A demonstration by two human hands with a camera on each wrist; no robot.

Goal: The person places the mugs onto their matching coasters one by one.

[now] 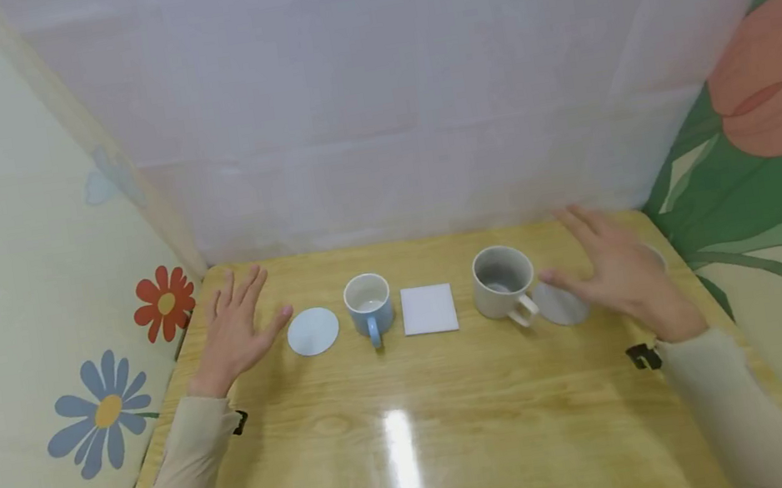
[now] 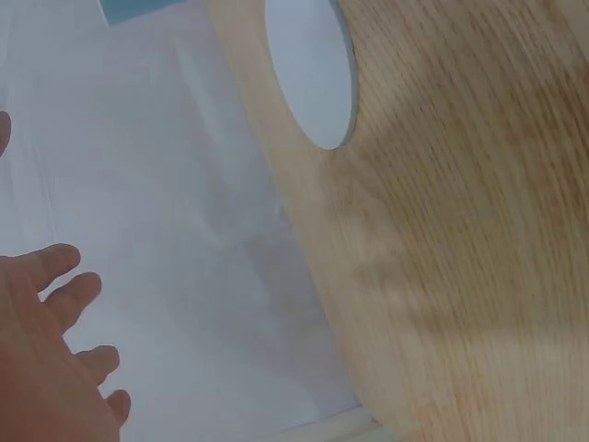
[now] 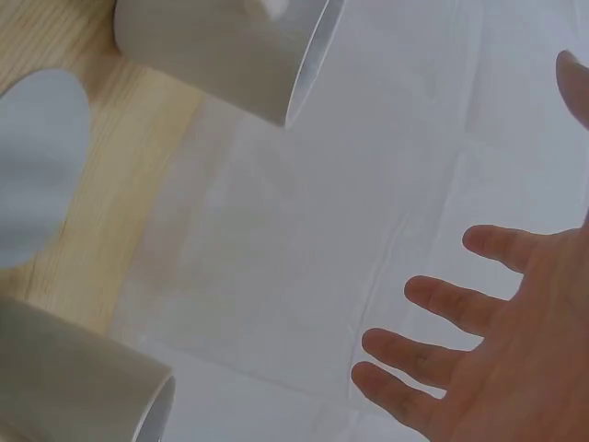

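Note:
Left of a pale blue round coaster (image 1: 313, 331), my left hand (image 1: 233, 335) hovers with spread fingers, holding nothing. My right hand (image 1: 619, 273), slightly blurred, is held spread over the right side, partly covering a grey round coaster (image 1: 562, 304) and a cup (image 1: 655, 257) behind it. Between the hands stand a blue mug (image 1: 370, 306) with its handle toward me, a white square coaster (image 1: 429, 309) and a larger light mug (image 1: 501, 282) with its handle to the lower right. In the right wrist view two light vessels flank the grey coaster (image 3: 41, 166); the right fingers are extended.
The wooden table (image 1: 317, 457) meets a white cloth backdrop (image 1: 371, 112) at its far edge. Flower-patterned cloth (image 1: 774, 220) hangs along the right side, and a pale cloth with flowers (image 1: 4, 293) along the left.

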